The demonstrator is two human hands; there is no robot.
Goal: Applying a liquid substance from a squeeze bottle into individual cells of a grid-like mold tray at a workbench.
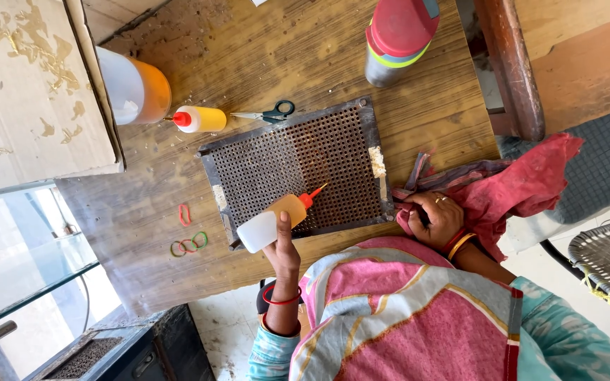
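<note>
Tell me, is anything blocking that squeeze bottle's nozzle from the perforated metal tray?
Nothing visible. The left hand holds the squeeze bottle with its red nozzle right over the perforated metal tray; the right hand grips the red cloth beside it.

Garment: draped cloth point(404, 310) in pink with grey and yellow stripes. Sleeves point(566, 339): teal, patterned. One wrist carries a red bangle point(282, 296); the other carries red and gold bangles point(458, 243). A ring point(438, 200) sits on one finger.
</note>
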